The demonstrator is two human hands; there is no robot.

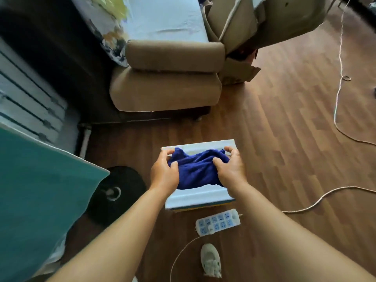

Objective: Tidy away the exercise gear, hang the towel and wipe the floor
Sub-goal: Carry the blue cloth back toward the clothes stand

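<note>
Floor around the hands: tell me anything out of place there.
A white power strip lies loose on the wooden floor, and white cords trail across it. Both look like trip hazards.

Hidden under the blue towel: middle of the white box. Cut off by the left edge: teal mat. Radiator blurred. Cord running out at right.

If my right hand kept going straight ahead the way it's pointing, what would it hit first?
Probably nothing beyond what the right hand already grips: the blue towel and the white box. Past them lies bare wooden floor, then perhaps the sofa; depth is unclear.
</note>
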